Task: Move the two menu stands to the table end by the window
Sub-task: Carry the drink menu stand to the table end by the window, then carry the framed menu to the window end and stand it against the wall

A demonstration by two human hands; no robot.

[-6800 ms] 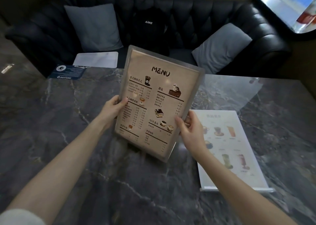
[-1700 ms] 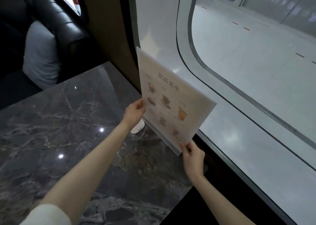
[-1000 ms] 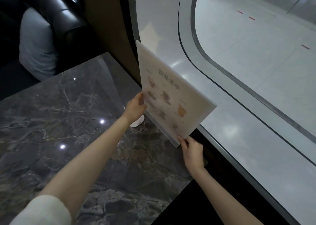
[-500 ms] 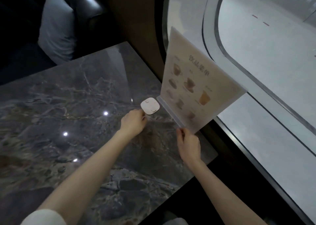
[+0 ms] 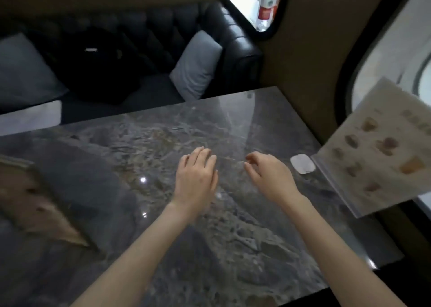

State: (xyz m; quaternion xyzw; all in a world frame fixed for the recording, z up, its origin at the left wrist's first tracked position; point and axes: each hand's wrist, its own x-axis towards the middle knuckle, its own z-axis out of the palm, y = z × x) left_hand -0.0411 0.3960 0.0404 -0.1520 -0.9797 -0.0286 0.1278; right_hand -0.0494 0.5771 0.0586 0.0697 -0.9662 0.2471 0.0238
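The white drinks menu stand (image 5: 377,150) stands upright at the right end of the dark marble table (image 5: 186,248), beside the window (image 5: 396,57). The brown menu stand (image 5: 30,201) lies blurred at the table's far left. My left hand (image 5: 196,178) hovers over the middle of the table, fingers spread and holding nothing. A little to its right, my right hand (image 5: 268,178) has loosely curled fingers and is also empty. Both hands are well apart from either stand.
A small white rounded device (image 5: 302,163) lies on the table just left of the drinks menu stand. A black leather sofa (image 5: 233,41) with grey cushions (image 5: 196,66) and a black bag (image 5: 98,66) runs along the table's far side.
Both hands have let go of the white drinks menu stand, which now stands by the window. The hands pulled back to the table's middle, and my view swung left.
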